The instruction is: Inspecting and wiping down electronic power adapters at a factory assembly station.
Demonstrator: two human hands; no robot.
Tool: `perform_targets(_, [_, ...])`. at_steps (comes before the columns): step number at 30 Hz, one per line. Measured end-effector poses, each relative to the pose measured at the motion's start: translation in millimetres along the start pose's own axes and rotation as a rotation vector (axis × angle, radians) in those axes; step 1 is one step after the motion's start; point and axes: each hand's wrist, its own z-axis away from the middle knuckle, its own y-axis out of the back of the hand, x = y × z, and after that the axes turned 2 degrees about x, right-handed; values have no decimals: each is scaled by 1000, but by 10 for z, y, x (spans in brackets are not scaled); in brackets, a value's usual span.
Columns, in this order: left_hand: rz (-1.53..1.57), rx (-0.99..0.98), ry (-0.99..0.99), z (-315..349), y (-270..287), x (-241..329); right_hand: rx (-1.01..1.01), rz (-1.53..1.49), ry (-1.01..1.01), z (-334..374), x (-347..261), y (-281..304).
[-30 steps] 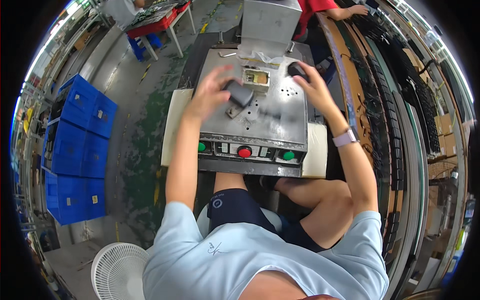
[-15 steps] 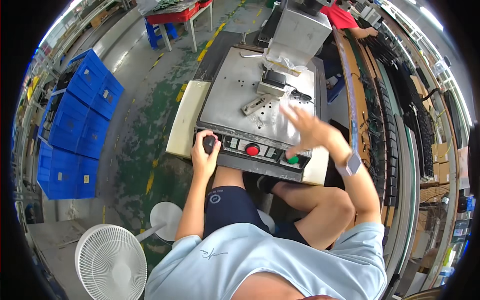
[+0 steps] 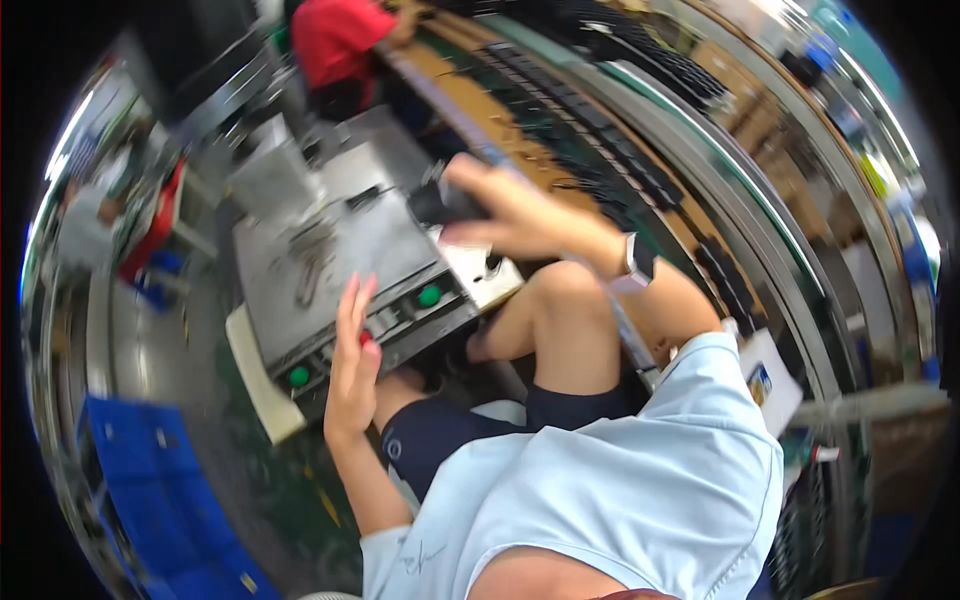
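Observation:
My right hand [image 3: 525, 210] reaches over the right edge of the metal machine plate [image 3: 375, 245], its thumb and fingers around a black power adapter [image 3: 432, 208]. Motion smears both. A dark cord [image 3: 366, 196] shows on the plate to the adapter's left. My left hand [image 3: 350, 365] is held up before the machine's front panel, fingers stretched and holding nothing. Behind it are a red button [image 3: 365, 338] and, at the panel's left end, a green button [image 3: 299, 376]. A second green button [image 3: 429, 296] sits to the right. On the plate lie a blurred metal fixture [image 3: 314, 240] and a small bracket [image 3: 308, 283].
A long bench [image 3: 500, 120] with rows of black parts runs along the right. A person in red [image 3: 335, 45] works beyond the machine. Blue bins [image 3: 165, 480] stand at lower left, and a red-edged table [image 3: 155, 230] is at far left.
The view has swung to the right. My right hand now has the adapter, which sat on the fixture before. My left hand has left the panel's left end and opened; the black thing there is gone.

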Motion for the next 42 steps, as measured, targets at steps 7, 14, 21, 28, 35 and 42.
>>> perform_targets(7, [7,-258,250,342,-305,-547,383,1185,-887,2290,1324,2892])
perform_targets(14, [121,-140,507,769,-199,-963,507,1564,-877,3511,1312,2867])
perform_targets(21, [90,-290,430,287,-623,-936,299,1000,-1161,2702,1894,1789])
perform_targets(28, [95,-288,404,418,-490,-761,577,1040,-527,2116,769,1831])
perform_targets(35, [15,-180,-230,-339,-674,407,362,4,-60,856,-671,1177])
perform_targets(42, [-299,-111,-797,-556,-447,923,44,-834,-206,507,-939,163])
